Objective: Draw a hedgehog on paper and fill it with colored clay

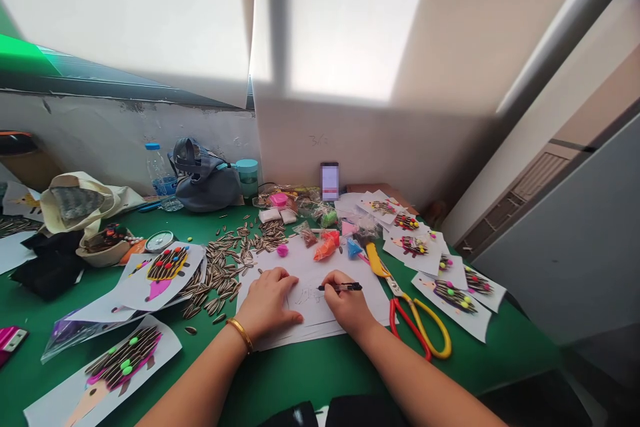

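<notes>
My right hand [346,303] grips a black pen [346,287], its tip over a thin line drawing [309,295] on white paper [320,330]. Flat on the same paper, at the drawing's left, lies my left hand [270,303] with its fingers apart and a gold bangle [240,335] at the wrist. Just beyond the hands are a small magenta lump of clay [283,250], orange clay [327,245] and a blue piece of clay [354,248]. Scissors with red and yellow handles [413,317] lie to the right of my right hand.
Sunflower seeds [215,273] are heaped left of the paper. Seed-and-clay hedgehog pictures lie left [125,360] and right [453,297]. Along the wall stand a phone [329,181], a blue-grey bag [207,183], a water bottle [164,180] and a teal-lidded cup [247,179].
</notes>
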A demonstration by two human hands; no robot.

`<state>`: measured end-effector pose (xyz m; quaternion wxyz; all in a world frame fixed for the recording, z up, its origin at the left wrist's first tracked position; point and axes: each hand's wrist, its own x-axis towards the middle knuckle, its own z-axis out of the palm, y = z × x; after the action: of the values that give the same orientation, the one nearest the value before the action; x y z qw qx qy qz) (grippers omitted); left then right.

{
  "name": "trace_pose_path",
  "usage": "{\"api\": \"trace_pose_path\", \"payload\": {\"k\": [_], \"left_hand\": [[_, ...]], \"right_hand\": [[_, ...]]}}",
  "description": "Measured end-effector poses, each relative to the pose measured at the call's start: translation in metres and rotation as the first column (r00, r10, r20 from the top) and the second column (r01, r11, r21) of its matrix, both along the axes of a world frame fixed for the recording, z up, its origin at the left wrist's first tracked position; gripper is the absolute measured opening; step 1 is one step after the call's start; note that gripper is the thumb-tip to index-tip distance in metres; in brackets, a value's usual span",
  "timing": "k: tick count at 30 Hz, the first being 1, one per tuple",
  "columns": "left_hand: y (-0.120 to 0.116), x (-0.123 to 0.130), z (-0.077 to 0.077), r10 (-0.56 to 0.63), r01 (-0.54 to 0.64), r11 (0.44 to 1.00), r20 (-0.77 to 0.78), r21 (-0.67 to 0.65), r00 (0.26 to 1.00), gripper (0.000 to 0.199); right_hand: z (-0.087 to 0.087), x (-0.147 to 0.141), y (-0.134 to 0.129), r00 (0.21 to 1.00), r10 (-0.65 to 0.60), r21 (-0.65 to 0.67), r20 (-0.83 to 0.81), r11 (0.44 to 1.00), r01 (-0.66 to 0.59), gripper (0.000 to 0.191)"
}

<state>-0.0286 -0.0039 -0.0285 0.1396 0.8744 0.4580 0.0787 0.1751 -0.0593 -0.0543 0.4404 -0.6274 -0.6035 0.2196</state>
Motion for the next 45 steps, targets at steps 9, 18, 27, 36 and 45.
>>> {"api": "trace_pose_path", "payload": {"k": [9, 18, 27, 36, 45], "left_hand": [[-0.0010, -0.0002, 0.0002, -0.001, 0.001, 1.000, -0.005, -0.002, 1.000, 0.076], [-0.0008, 0.0000, 0.0014, -0.001, 0.001, 1.000, -0.010, -0.011, 1.000, 0.076], [-0.0009, 0.0001, 0.0012, -0.001, 0.001, 1.000, -0.015, -0.011, 1.000, 0.076], [-0.0001, 0.0004, -0.0007, -0.001, 0.001, 1.000, -0.015, -0.002, 1.000, 0.076], [-0.0012, 0.0000, 0.0018, -0.003, 0.003, 1.000, -0.004, -0.010, 1.000, 0.076]], "right_hand": [[-0.0018, -0.0010, 0.0006, 0.999, 0.039, -0.023, 0.030, 0.999, -0.038, 0.014], [-0.0024, -0.0006, 0.0020, 0.999, 0.018, -0.033, 0.047, 0.999, -0.017, 0.014], [-0.0031, 0.0018, 0.0030, 1.000, 0.014, -0.015, -0.001, 1.000, -0.014, 0.015], [-0.0040, 0.0004, 0.0034, 0.999, 0.030, -0.021, 0.045, 0.999, -0.029, 0.015], [-0.0026, 0.0015, 0.0038, 1.000, 0.021, -0.004, 0.002, 1.000, -0.021, 0.016]]}}
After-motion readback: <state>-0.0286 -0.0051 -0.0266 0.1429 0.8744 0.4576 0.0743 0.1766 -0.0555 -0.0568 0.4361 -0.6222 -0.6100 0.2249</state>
